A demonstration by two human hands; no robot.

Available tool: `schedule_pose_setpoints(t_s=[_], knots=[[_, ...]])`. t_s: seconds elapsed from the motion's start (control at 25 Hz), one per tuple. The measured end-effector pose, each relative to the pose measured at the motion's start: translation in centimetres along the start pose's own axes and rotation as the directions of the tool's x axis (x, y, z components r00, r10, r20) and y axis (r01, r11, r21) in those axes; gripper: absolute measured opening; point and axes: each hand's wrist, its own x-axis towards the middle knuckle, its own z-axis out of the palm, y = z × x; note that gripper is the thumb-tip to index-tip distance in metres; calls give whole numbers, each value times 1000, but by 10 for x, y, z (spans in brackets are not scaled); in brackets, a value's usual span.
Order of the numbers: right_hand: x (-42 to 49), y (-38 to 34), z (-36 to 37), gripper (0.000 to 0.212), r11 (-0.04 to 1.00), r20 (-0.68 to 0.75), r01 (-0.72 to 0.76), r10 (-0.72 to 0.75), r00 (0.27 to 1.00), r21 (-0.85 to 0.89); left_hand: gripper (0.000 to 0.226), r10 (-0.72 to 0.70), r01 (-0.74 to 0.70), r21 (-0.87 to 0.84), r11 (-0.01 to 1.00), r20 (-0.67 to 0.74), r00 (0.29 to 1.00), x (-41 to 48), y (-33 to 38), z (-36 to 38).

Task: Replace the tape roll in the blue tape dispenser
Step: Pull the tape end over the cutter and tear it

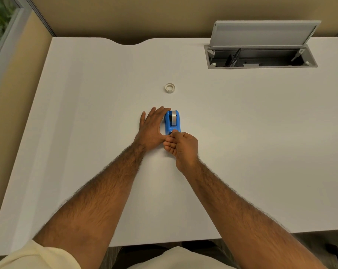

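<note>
Blue dispenser [172,122] sits mid-desk [86,133], a roll [173,117] seated in it. Left hand [151,129] lies flat, fingers spread, pressed against the dispenser's left side — grip wide, holding nothing. Right hand [182,146] pinches at the dispenser's near end, the cutter end — whether it has the tape end, cannot tell. Spare roll [169,88] lies flat toward the far edge, well apart from the dispenser.
</note>
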Motion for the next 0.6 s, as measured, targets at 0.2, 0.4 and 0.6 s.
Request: schedule_pose_setpoints(t_s=[0.2, 0.4, 0.6], knots=[[0, 1, -5, 19, 999, 24, 14, -13, 1000, -29, 92, 7, -6, -3, 1000, 5, 1000, 0, 1, -1], [3, 0, -2, 15, 998, -45, 24, -27, 999, -64, 92, 12, -12, -10, 1000, 4, 1000, -2, 5, -5], [6, 3, 0, 21, 994, -87, 32, -41, 995, -101, 93, 0, 0, 4, 1000, 21, 1000, -2, 7, -6]])
